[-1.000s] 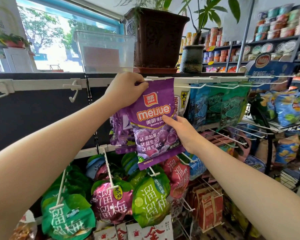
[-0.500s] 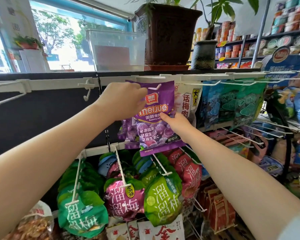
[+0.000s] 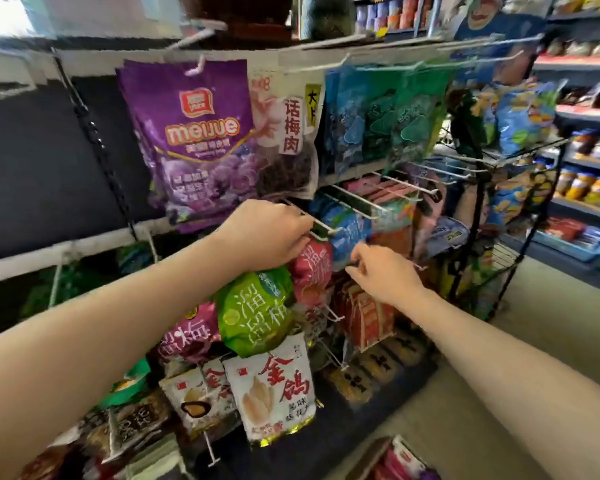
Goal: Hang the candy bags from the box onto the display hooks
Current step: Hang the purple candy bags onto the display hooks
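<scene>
The purple candy bag (image 3: pixel 201 140) hangs by itself from a white hook (image 3: pixel 196 65) on the top rail, and neither hand touches it. My left hand (image 3: pixel 267 233) is lower, in front of the middle row. Its fingers are curled with nothing in them, right by a white hook (image 3: pixel 321 228) and a red bag (image 3: pixel 312 268). To its right, my right hand (image 3: pixel 381 271) is loosely spread and empty, in front of the red-orange packets (image 3: pixel 368 317). The box (image 3: pixel 400 459) with more bags shows at the bottom edge.
Green, pink and white snack bags (image 3: pixel 257 310) crowd the lower hooks below my left arm. Bare white hooks (image 3: pixel 378 199) jut out at middle right. A black wire rack (image 3: pixel 482 216) with chips stands to the right, and store shelves (image 3: pixel 586 161) line the far right.
Both hands have let go of the purple bag, which now hangs on the top hook. They have dropped to the middle row, and my view has tilted down and right.
</scene>
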`<control>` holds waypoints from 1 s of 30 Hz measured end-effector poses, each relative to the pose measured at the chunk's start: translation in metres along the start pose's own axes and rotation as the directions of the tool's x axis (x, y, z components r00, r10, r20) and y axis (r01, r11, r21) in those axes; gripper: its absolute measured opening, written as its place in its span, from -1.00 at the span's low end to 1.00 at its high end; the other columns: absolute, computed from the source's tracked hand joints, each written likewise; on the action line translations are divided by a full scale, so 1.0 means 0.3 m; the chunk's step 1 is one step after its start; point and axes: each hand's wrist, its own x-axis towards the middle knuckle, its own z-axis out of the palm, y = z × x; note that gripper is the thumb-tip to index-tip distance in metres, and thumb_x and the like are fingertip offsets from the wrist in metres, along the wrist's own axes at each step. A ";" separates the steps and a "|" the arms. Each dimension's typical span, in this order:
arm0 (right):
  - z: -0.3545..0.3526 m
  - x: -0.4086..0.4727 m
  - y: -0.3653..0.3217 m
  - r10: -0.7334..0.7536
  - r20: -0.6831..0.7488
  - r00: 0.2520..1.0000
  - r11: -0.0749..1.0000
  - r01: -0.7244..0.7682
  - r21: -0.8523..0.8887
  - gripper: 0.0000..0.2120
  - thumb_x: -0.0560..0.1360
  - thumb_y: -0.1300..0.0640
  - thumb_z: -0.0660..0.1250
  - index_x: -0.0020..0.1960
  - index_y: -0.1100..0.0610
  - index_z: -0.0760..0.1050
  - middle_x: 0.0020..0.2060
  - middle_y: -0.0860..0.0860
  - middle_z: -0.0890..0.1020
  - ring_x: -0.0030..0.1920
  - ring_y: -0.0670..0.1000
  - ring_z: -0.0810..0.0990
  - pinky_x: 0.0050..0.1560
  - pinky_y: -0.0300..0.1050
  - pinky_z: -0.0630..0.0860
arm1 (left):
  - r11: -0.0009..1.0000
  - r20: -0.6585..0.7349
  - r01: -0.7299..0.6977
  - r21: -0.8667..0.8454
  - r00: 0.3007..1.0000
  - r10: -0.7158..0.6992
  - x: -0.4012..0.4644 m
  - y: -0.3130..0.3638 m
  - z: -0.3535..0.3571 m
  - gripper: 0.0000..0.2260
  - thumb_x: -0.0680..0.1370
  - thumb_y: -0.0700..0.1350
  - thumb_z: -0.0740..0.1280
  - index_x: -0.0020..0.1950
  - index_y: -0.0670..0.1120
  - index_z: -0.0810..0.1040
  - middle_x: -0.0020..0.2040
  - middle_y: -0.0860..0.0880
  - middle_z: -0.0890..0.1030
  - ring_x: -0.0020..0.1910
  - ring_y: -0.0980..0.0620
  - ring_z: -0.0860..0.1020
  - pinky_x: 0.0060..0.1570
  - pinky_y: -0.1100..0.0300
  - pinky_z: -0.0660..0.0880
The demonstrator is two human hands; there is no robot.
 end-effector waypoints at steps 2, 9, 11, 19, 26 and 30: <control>0.072 -0.133 0.133 0.042 0.070 0.997 0.994 -0.035 -0.099 -0.80 0.54 -0.01 0.18 0.07 0.09 0.39 0.00 0.07 0.59 0.04 0.15 0.56 -0.09 0.01 0.49 | 0.998 0.040 -0.050 -0.027 0.998 0.051 0.057 0.134 0.067 -0.74 0.59 0.01 0.07 0.08 -0.10 0.45 0.06 -0.10 0.56 0.02 -0.19 0.56 -0.19 0.04 0.46; 0.339 -0.617 0.557 0.377 0.362 0.853 0.925 -0.365 -0.105 -0.80 0.54 0.04 0.16 0.08 0.11 0.42 0.06 0.12 0.60 0.08 0.18 0.57 -0.07 -0.04 0.47 | 0.910 0.314 -0.224 -0.348 0.887 0.338 0.115 0.733 0.439 -0.74 0.60 0.00 0.07 0.13 -0.09 0.44 0.08 -0.09 0.56 0.08 -0.16 0.54 -0.09 0.04 0.48; 0.404 -0.735 0.659 0.461 0.443 0.769 0.879 -0.463 -0.112 -0.80 0.54 0.07 0.16 0.09 0.12 0.44 0.08 0.15 0.60 0.10 0.18 0.57 -0.01 -0.01 0.49 | 0.880 0.376 -0.242 -0.408 0.834 0.404 0.104 0.875 0.542 -0.73 0.60 -0.01 0.07 0.13 -0.12 0.44 0.09 -0.12 0.56 0.08 -0.17 0.54 -0.07 0.02 0.48; 0.773 -1.032 1.019 0.646 0.562 0.517 0.685 -0.717 -0.128 -0.78 0.58 0.16 0.11 0.02 0.19 0.51 0.08 0.25 0.61 0.09 0.18 0.59 0.04 -0.01 0.43 | 0.837 0.671 -0.094 -0.538 0.554 0.493 -0.011 1.292 1.118 -0.75 0.58 -0.05 0.10 0.19 -0.10 0.41 0.15 -0.15 0.55 0.14 -0.17 0.53 -0.01 -0.01 0.48; 1.324 -1.171 1.267 0.681 0.648 0.342 0.551 -0.821 -0.146 -0.71 0.57 0.13 0.10 0.19 0.25 0.43 0.14 0.21 0.57 0.17 0.17 0.55 0.15 -0.01 0.44 | 0.845 0.794 0.060 -0.531 0.385 0.471 -0.190 1.619 1.768 -0.78 0.54 -0.11 0.14 0.17 -0.08 0.40 0.16 -0.09 0.55 0.14 -0.11 0.54 0.04 0.06 0.47; 1.639 -1.150 1.423 0.692 0.550 0.468 0.618 -0.778 -0.115 -0.74 0.54 0.19 0.15 0.19 0.20 0.44 0.14 0.21 0.56 0.17 0.18 0.52 0.13 -0.02 0.42 | 0.820 0.834 0.263 -0.508 0.389 0.392 -0.214 1.771 2.080 -0.71 0.54 -0.14 0.16 0.27 -0.08 0.37 0.26 -0.10 0.49 0.20 -0.13 0.49 0.13 -0.01 0.46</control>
